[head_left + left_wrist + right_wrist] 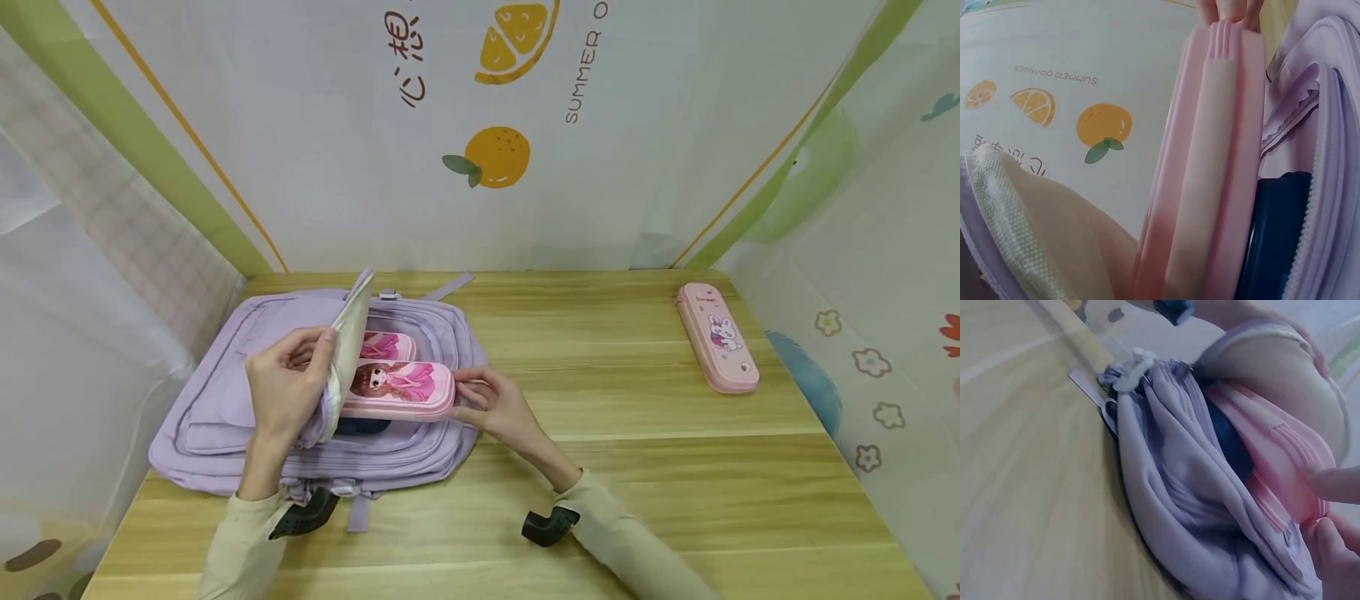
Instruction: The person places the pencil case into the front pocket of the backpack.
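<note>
A lavender backpack (217, 408) lies on the table with its main compartment unzipped. My left hand (288, 383) pinches the edge of its cream-lined flap (348, 333) and holds it raised. At the opening my right hand (498, 412) grips the near end of a pink pencil case (412, 387) with a long-haired doll picture on top. The other end of that case is hidden behind the flap. A second pink case (397, 346) with a similar picture shows just behind it. A dark blue item (1279, 231) sits inside the bag beside the held case.
Another pink pencil case (720, 337), with a white rabbit on it, lies at the right of the wooden table (600, 350). A strap (358, 514) of the bag trails toward the front edge. White printed curtains (615, 192) surround the table at the back and sides.
</note>
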`<state>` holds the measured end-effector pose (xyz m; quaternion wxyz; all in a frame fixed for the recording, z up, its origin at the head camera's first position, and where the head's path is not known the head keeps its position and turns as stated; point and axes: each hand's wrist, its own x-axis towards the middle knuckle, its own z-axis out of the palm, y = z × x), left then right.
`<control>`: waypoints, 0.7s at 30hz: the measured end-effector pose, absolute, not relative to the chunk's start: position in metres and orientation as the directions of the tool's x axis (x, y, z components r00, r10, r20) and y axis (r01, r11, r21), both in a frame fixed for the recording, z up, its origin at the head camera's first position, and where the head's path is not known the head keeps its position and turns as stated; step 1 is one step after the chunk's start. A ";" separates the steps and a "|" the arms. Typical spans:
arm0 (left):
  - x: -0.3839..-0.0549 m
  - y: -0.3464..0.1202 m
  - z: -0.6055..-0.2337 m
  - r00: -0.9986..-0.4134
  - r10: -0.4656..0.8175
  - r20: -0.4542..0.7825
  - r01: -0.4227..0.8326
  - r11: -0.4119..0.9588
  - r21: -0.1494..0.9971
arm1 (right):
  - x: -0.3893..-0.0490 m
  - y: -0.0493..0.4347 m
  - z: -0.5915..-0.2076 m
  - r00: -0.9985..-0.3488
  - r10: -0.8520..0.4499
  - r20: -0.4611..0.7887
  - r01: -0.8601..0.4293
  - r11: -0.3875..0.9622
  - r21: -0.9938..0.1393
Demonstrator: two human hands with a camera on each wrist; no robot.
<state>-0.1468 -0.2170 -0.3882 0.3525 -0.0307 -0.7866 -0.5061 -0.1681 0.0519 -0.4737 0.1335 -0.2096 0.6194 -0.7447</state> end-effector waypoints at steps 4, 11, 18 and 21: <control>-0.145 -0.215 -0.389 -0.748 -0.309 0.588 0.417 0.471 0.778 | -0.164 0.036 -0.471 -0.880 -0.437 0.186 -0.094 -0.224 -0.970; -0.145 -0.212 -0.392 -0.736 -0.305 0.604 0.441 0.461 0.770 | -0.159 0.010 -0.471 -0.875 -0.393 0.284 -0.231 -0.178 -0.957; -0.145 -0.213 -0.391 -0.729 -0.291 0.619 0.451 0.477 0.755 | -0.157 -0.008 -0.471 -0.887 -0.377 0.269 -0.223 -0.161 -0.961; -0.145 -0.213 -0.391 -0.726 -0.284 0.627 0.459 0.480 0.748 | -0.156 -0.013 -0.471 -0.890 -0.373 0.263 -0.219 -0.158 -0.963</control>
